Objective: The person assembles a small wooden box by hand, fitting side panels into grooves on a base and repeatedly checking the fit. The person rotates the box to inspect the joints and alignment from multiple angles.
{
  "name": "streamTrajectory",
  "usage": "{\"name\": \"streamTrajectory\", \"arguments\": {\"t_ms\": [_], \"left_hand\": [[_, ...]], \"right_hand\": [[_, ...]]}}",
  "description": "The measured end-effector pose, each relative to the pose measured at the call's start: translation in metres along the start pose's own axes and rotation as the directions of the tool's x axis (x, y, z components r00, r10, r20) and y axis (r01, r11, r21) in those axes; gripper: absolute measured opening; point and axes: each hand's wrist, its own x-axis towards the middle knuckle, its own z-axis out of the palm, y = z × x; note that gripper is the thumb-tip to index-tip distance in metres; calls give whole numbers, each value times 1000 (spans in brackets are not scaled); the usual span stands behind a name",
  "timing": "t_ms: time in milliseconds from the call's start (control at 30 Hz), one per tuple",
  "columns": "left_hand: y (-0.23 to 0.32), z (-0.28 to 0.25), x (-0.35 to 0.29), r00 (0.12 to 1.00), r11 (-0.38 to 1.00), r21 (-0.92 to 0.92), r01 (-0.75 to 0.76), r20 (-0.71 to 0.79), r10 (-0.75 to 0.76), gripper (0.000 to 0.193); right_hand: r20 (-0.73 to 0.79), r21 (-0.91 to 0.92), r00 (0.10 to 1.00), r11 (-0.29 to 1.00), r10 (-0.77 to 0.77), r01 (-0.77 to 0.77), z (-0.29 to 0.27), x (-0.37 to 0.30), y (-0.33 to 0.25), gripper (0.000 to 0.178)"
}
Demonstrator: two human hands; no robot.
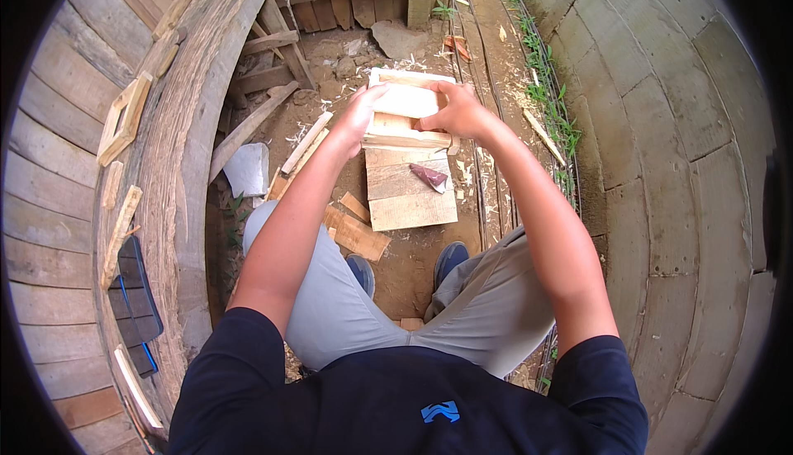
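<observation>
In front of me both hands are at a small pale wooden frame (409,143) with raised sides. A bright, smooth wooden board (405,100) lies tilted across it. My left hand (360,118) closes around the board's left end, beside the frame; its fingers are partly hidden. At the right end my right hand (459,111) grips the board, thumb on the near side and fingers on the far side. The frame rests at the far part of a low plank surface (409,214). On that surface, nearer to me, lies a folded maroon sheet (429,177) that looks like sandpaper.
A thick wooden beam (178,166) on the left carries a small wooden frame (125,118), offcuts and a dark phone-like device (139,290). Wood scraps (357,234) and shavings lie on the dirt. A block wall (661,166) rises on the right.
</observation>
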Motion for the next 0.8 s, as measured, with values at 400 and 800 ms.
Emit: {"name": "streamTrajectory", "arguments": {"t_ms": [400,800], "left_hand": [[10,12,-11,997,989,139,-46,-52,54,85],[-7,-6,1,975,965,151,-215,-21,221,82]], "right_hand": [[50,185,993,978,-107,96,-15,-2,5,69],[-32,129,985,976,-171,174,-39,7,9,35]]}}
